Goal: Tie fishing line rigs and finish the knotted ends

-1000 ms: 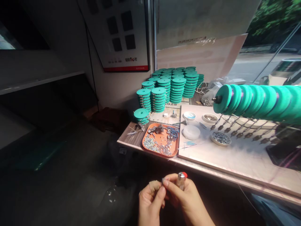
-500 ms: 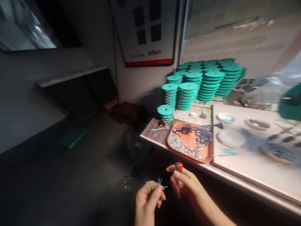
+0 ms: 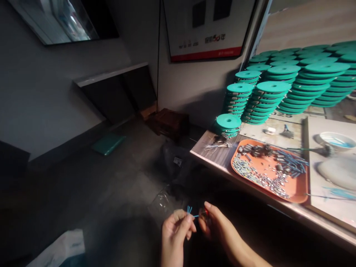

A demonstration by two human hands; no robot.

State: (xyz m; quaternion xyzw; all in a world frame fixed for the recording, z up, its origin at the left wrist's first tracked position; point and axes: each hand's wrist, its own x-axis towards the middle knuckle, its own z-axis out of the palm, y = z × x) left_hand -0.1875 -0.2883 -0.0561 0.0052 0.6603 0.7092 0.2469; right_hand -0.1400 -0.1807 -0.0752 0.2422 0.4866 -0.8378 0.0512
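My left hand [image 3: 178, 227], with a beige wrap on a finger, pinches several thin blue strands [image 3: 189, 210] between thumb and forefinger. Most of these stick up, while one points sideways toward my right hand [image 3: 215, 220]. That hand is closed round a lighter [image 3: 205, 213] with a red top, mostly hidden by the fingers. The lighter's top is close to the tip of the sideways strand; whether they touch I cannot tell. No flame shows. Both hands are in front of the table's edge, over the dark floor area.
On the table to the right, an orange tray [image 3: 302, 191] holds small metal pieces, short tubes and dark parts. Behind it stand stacks of green spools [image 3: 274, 87]. A white bowl [image 3: 322, 139] with blue strands is farther right. Below left lies a white bag [image 3: 65, 243].
My right hand has brought the lighter left and turned it, close to the strands in my left hand. The view has swung left, so the table appears farther right.
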